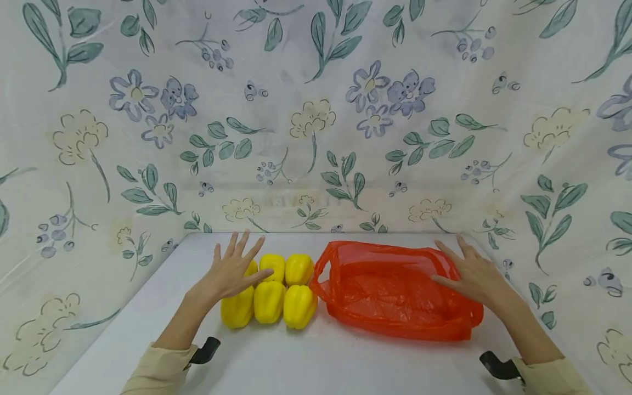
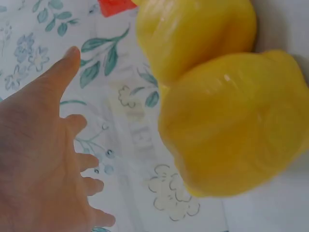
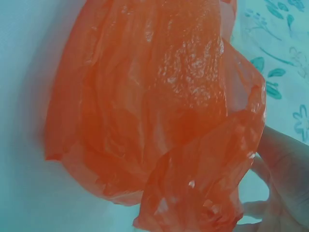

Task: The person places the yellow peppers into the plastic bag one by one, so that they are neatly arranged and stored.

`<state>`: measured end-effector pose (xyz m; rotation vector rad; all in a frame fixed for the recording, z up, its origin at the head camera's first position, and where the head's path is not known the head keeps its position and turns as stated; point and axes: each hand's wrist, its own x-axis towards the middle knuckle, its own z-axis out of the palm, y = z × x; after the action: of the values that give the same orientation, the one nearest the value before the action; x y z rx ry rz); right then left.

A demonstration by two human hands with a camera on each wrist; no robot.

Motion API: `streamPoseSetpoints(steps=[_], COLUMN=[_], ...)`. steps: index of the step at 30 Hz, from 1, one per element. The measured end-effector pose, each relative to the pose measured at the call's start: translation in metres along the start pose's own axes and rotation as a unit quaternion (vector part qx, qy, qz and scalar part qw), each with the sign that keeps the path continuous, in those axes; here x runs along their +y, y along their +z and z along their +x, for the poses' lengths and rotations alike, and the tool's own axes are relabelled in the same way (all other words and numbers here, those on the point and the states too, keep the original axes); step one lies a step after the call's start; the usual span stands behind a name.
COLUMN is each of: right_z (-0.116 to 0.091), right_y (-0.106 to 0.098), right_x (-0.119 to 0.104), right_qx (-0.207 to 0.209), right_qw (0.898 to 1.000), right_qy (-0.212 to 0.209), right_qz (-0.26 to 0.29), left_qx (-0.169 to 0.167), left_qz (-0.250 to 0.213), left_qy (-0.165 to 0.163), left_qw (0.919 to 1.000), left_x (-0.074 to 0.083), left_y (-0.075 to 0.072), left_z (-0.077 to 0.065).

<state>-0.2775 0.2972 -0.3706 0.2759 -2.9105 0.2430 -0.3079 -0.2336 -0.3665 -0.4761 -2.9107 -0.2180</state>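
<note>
"Yellow peppers (image 1: 269,302) just right of your left hand (image 1: 228,276) — any writing near them?"

"Beyond my fingers, faint letters (image 2: 141,137) show on the floral cloth (image 1: 286,137). I make out what looks like an E; the others are too pale to read."

"How do your hands stand?"

"Both wide. My left, fingers and thumb spread, holds nothing; so does my right hand (image 1: 474,275), spread over the right end of the red plastic bag (image 1: 390,291). Whether the right touches the film I cannot tell."

"What gets in the way?"

"My left hand hides part of the back pepper (image 1: 251,267) nearest it, and its thumb crosses the next. Six peppers show, in two rows of three. In the right wrist view, a fold of the bag covers part of my fingers. The bag's looped handle (image 1: 334,259), away from that hand, lies just beside the peppers — between my two hands. White table (image 1: 345,362) lies beneath, and a black fitting (image 1: 204,351) juts at each cream sleeve (image 1: 158,370)."
</note>
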Motion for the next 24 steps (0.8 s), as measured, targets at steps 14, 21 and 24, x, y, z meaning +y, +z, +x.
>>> streamPoseSetpoints(steps=[14, 21, 24], right_z=[-0.013, -0.018, -0.021], right_y=[0.004, 0.01, 0.011], right_x=[0.012, 0.017, 0.02], right_qx=[-0.042, -0.054, -0.062], right_qw=[0.995, 0.993, 0.993], right_qy=[0.011, 0.008, 0.001], right_qz=[0.09, 0.107, 0.104], left_qx=[-0.04, -0.051, -0.069], left_qz=[-0.095, -0.121, -0.134], left_qy=[-0.005, 0.005, 0.004], left_qw=[0.9947, 0.9913, 0.9886], left_x=[-0.036, -0.05, -0.054], left_y=[-0.005, -0.003, -0.001], left_z=[-0.033, -0.048, -0.05])
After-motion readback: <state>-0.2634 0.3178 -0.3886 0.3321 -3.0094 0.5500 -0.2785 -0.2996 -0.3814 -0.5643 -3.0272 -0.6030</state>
